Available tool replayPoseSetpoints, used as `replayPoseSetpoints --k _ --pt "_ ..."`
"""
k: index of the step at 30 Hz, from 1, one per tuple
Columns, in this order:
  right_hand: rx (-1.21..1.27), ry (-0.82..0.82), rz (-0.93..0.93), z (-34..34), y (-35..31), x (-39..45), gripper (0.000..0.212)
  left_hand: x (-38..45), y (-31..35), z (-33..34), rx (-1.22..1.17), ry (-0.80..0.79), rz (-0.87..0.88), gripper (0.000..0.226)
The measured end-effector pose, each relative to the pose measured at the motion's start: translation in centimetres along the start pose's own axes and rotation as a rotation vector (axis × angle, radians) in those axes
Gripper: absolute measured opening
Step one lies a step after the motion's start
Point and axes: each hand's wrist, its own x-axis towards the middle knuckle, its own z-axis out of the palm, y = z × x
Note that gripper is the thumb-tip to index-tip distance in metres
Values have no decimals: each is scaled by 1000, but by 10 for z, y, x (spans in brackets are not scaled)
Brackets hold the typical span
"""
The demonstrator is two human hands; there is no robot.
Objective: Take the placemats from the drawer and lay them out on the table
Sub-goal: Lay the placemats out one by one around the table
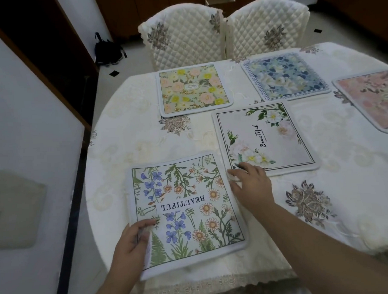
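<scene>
Several placemats lie on the table. Nearest me is one printed with blue flowers, daisies and the word BEAUTIFUL. My left hand grips its near-left edge, thumb on top. My right hand rests at its far-right edge with fingers fairly straight, touching it and the corner of a white rose placemat. Farther back lie a yellow-and-pink floral placemat, a blue floral placemat and a pink placemat at the right edge.
A cream embroidered tablecloth covers the round table. Two quilted chairs stand at the far side. A dark bag sits on the floor at the back left. A white panel and dark frame run along the left.
</scene>
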Motion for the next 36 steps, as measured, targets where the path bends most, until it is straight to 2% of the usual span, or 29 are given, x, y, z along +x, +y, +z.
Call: replayPoseSetpoints --k 3,8,12,15,17,19,22,24,26,30,34,36 --pt "-72 52 76 2 -1 1 32 2 -4 -2 -24 -5 -19 36" --pt "-181 64 165 -1 -5 8 46 -2 -4 1 -63 -13 -32 38" --pt "-143 86 267 -6 3 3 41 -2 -1 -1 -84 -15 -7 38" --pt "-151 121 199 -9 11 -5 31 0 0 1 -125 -20 -16 38" --pt "-27 134 106 -10 6 -12 26 0 -2 6 -155 -27 -43 38" --pt "119 71 27 -7 -7 -27 28 0 -1 13 -137 -50 -46 40" --pt "153 -124 -15 6 -28 -62 46 1 -1 17 -36 -82 -8 45" --pt "63 -209 -38 21 -33 -86 56 2 -3 15 5 -103 -8 48" --pt "-37 -213 -42 29 -33 -104 63 3 -6 14 76 -114 -14 49" --pt "-61 -165 -51 25 -32 -121 61 2 -2 13 322 -63 35 42" --pt "-110 -195 -72 21 -29 -121 62 -8 -2 19 449 29 9 53" --pt "-132 -206 -125 24 -36 -123 64 -17 -6 28 651 106 1 60"
